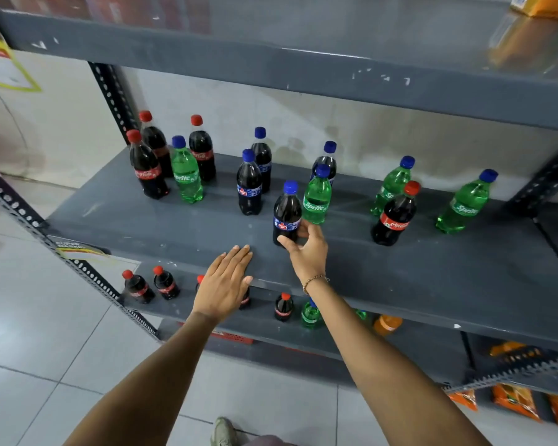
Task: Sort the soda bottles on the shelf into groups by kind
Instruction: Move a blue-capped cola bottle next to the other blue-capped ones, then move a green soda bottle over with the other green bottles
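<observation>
Our right hand (306, 249) grasps blue-capped dark cola bottle (286, 214) low on body, upright near shelf (174, 226) front edge. Our left hand (224, 284) flat, released, on edge.

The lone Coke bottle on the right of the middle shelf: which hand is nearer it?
Right. The right hand grips a blue-capped cola bottle just left of the Coke bottle. The left hand lies flat on the shelf edge, farther left.

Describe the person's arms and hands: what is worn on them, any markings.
Both forearms are bare, no sleeves in view. The right hand has a thin gold-coloured chain bracelet at the wrist. The left hand wears nothing visible. No gloves, rings or watch show.
</observation>
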Motion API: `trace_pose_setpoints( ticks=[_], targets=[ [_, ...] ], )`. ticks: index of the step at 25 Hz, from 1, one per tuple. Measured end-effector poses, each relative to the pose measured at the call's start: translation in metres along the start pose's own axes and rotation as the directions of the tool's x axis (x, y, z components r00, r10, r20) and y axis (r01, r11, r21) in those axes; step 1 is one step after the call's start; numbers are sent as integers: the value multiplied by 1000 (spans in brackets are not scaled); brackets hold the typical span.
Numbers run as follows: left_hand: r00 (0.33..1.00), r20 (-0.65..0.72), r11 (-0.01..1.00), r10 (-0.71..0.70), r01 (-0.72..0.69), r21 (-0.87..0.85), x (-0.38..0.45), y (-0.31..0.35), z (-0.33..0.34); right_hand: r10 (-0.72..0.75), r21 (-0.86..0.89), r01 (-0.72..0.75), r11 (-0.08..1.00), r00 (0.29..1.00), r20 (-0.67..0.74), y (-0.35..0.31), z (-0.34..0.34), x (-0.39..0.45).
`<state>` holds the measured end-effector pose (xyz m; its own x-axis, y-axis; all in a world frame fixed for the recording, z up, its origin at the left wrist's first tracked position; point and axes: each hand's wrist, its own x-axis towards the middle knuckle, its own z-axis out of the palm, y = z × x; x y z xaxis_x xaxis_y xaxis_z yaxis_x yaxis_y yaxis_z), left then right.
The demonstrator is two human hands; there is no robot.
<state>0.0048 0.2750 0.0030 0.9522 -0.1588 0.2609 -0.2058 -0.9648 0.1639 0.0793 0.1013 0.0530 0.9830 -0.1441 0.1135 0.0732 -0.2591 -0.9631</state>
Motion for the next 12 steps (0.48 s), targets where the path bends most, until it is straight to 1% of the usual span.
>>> trace_pose_setpoints(
  ticks=[4,6,7,8,10,11,12],
  targets=[
    [1000,-4,1000,8,-8,0,-1,-3,2,-15,-5,15,1000,1000,11,-2,7,8],
    [1000,-15,1000,3,-3,-10,0,-3,2,24,-1,-24,1000,999,39,1,2,7],
    [1000,-19,1000,1,-2,-14,0,-3,3,43,-3,-43,999,999,27,3,-2,5],
    [1000,-22,1000,-3,2,-16,-1,-2,3,47,-7,-48,999,999,-20,6,-8,3],
    [1000,-29,1000,-10,9,-21,-2,-2,4,29,-39,-37,999,983,-181,11,-19,5],
    [999,-32,1000,-11,10,-24,-2,-2,5,28,-52,-41,998,973,-230,11,-24,11],
    [999,-34,1000,-12,11,-28,-2,-2,5,45,-60,-60,996,972,-230,10,-28,18]
  ],
)
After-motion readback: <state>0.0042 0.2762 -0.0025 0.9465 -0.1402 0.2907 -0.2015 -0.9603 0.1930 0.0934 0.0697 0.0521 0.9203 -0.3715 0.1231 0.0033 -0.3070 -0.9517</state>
